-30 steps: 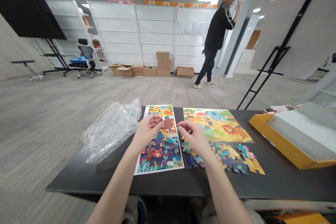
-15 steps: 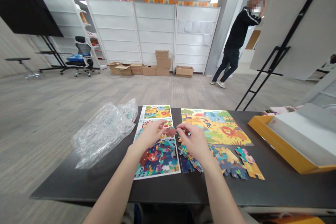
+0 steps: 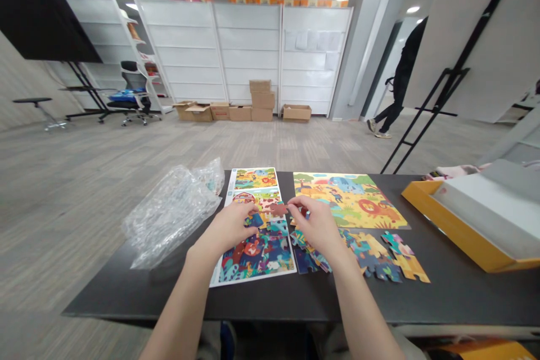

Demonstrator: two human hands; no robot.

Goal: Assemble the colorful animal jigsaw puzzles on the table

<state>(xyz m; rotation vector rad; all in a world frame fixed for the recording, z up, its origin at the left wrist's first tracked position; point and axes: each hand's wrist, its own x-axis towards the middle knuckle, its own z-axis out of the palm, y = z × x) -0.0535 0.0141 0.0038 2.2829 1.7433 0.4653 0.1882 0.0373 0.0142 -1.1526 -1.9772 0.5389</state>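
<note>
My right hand [image 3: 314,218] pinches a reddish-brown puzzle piece [image 3: 278,210] between thumb and fingertips, above the printed picture sheet [image 3: 219,277]. My left hand [image 3: 232,225] is over the sheet's left side, its thumb and fingers closed around a dark blue puzzle piece [image 3: 255,220]. The sheet shows three pictures one above another: a savanna, a farm and a dark night scene. Below and partly behind my right hand is a heap of loose puzzle pieces [image 3: 386,271]. Beyond them rests a put-together savanna puzzle [image 3: 350,202] with an elephant and lions.
Crumpled clear plastic wrapping [image 3: 169,219] covers the black table's [image 3: 169,301] left part. A yellow box [image 3: 459,230] with a white inside stands at the right. Past the table are an easel board [image 3: 459,56], cardboard boxes [image 3: 261,101] and a walking person [image 3: 400,79].
My left hand has drawn left and down, away from the reddish-brown piece, and the dark blue piece now shows at its fingers. The person has walked right, partly behind the board.
</note>
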